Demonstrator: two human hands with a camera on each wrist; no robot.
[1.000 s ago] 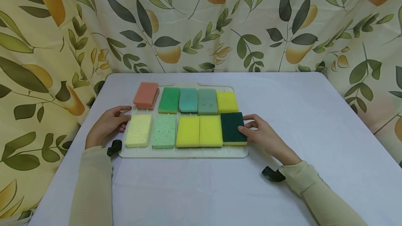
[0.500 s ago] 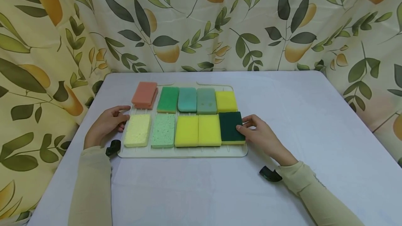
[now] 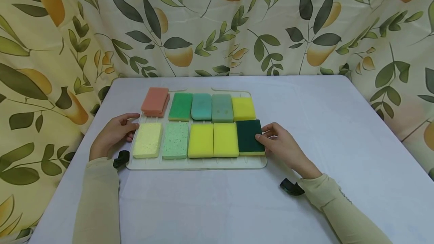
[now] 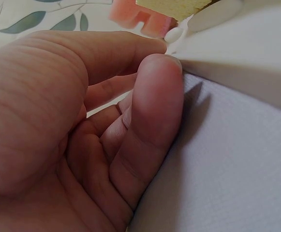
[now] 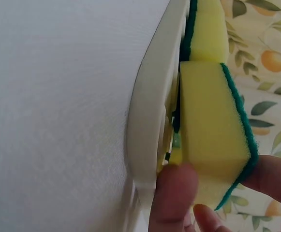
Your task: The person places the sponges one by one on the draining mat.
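A white tray [image 3: 196, 165] carries two rows of kitchen sponges. My left hand [image 3: 112, 134] is at its left edge, and in the left wrist view the thumb and forefinger tips pinch the tray's rim [image 4: 227, 67]. At the right end of the front row, my right hand [image 3: 286, 148] grips a yellow sponge with a dark green scouring side [image 3: 249, 134], green face up. The right wrist view shows the yellow foam [image 5: 210, 121] lying over the tray edge, fingertips at its near end.
Front row holds two yellow sponges [image 3: 213, 140], a speckled green sponge [image 3: 175, 140] and a pale yellow one [image 3: 147, 140]. Stacked pink sponges [image 3: 155, 101] sit at the back left beside green, teal and yellow ones. A floral curtain hangs behind the white-covered table [image 3: 217, 206].
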